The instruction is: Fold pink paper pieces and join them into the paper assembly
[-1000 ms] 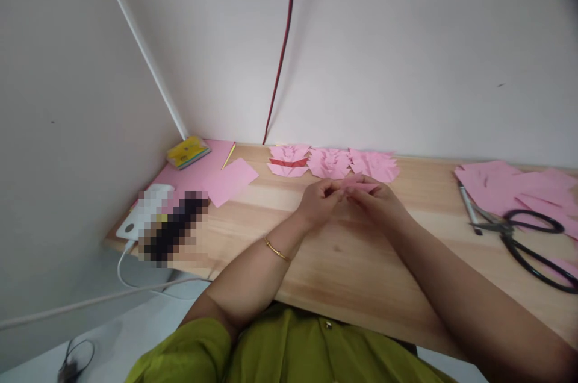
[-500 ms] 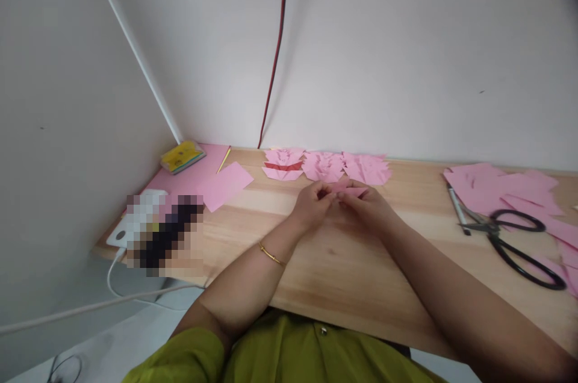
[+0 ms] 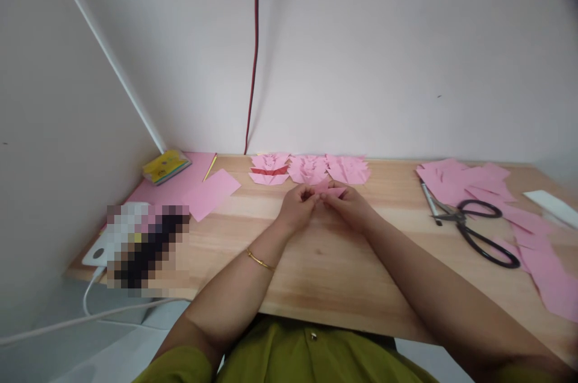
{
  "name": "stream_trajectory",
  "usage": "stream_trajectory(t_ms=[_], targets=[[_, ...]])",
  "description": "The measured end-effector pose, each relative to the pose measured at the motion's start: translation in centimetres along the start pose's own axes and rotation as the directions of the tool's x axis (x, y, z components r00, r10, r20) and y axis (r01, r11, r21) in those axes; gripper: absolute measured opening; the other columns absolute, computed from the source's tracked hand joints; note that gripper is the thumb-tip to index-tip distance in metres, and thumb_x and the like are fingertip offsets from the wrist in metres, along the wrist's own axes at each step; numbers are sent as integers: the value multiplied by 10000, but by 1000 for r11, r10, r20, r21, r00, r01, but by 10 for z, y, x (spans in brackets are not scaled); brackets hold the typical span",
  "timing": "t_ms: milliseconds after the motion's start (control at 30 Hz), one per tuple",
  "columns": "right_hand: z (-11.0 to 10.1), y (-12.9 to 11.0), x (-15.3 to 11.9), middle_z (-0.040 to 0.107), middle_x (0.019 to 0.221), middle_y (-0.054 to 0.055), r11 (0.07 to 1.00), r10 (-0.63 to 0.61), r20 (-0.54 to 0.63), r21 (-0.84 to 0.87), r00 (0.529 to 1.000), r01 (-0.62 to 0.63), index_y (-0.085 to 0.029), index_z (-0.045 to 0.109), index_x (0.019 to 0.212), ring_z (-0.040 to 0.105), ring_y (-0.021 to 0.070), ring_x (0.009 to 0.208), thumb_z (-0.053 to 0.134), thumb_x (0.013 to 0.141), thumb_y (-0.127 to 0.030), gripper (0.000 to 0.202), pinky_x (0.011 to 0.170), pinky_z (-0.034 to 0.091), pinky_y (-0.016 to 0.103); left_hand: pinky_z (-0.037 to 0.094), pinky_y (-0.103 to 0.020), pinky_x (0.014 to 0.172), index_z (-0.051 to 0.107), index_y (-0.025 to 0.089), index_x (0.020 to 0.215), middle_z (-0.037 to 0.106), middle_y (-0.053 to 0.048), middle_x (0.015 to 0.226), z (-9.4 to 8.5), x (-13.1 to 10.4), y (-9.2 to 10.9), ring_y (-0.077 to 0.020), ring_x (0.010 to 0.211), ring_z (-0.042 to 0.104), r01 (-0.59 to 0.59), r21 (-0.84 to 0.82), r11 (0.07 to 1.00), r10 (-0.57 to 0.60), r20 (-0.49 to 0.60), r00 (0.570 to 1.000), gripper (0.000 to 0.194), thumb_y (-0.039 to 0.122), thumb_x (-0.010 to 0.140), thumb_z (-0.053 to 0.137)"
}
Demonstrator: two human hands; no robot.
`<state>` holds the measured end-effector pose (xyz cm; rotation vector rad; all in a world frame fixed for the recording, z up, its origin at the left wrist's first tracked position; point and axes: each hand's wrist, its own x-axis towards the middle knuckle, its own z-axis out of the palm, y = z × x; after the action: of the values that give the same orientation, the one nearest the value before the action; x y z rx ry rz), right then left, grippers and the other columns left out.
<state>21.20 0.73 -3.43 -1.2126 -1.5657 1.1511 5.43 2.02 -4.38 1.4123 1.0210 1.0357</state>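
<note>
Between my hands is a small folded piece of pink paper (image 3: 333, 192), pinched over the middle of the wooden table (image 3: 316, 274). My left hand (image 3: 297, 205) is closed on its left side, thumb and fingertips together. On its right side my right hand (image 3: 351, 205) grips it, the fingers partly hidden behind the paper. Just beyond them lie rows of folded pink paper pieces (image 3: 307, 170) near the wall, with a red strip (image 3: 270, 171) among those at the left.
Black-handled scissors (image 3: 463, 220) and a pen (image 3: 430, 202) lie at the right beside scattered pink sheets (image 3: 487, 184). At the left are a pink sheet (image 3: 214, 193), a pencil (image 3: 210, 167), a yellow packet (image 3: 166, 167) and a white device (image 3: 97, 250) with a cable. A white strip (image 3: 551, 207) lies far right.
My view has swung to the right, so the table's things appear shifted left and the white strip now shows. Both hands keep hold of the folded paper in nearly the same pose.
</note>
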Motion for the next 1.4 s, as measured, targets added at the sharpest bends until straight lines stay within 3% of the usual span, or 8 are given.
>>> stream_trajectory(t_ms=[533,800,1400], targets=[[2,0,1,512,697,-17,999,-31,-10,14,999,31,-190,542,723,463,123,643,573,772,-397,215,615,375,248,376,-222,548,578,162,707,539,30,558,-2,2,0,-98,528,495,20,-49,999,-21,-15,1000,241,395,770,576],[3,-7,0,572,699,-6,999,-39,53,22,998,38,-200,583,769,507,138,654,577,777,-394,195,631,398,264,365,-215,564,550,159,648,527,32,566,-2,2,3,-86,546,473,-36,-77,996,32,-45,998,212,327,774,580],[5,-9,-2,517,673,-20,997,-77,33,27,996,76,-193,527,712,454,121,626,566,773,-357,180,595,358,246,371,-210,548,552,151,659,504,35,546,-1,0,6,-83,528,474,18,-133,991,-21,-20,1000,278,403,774,582]])
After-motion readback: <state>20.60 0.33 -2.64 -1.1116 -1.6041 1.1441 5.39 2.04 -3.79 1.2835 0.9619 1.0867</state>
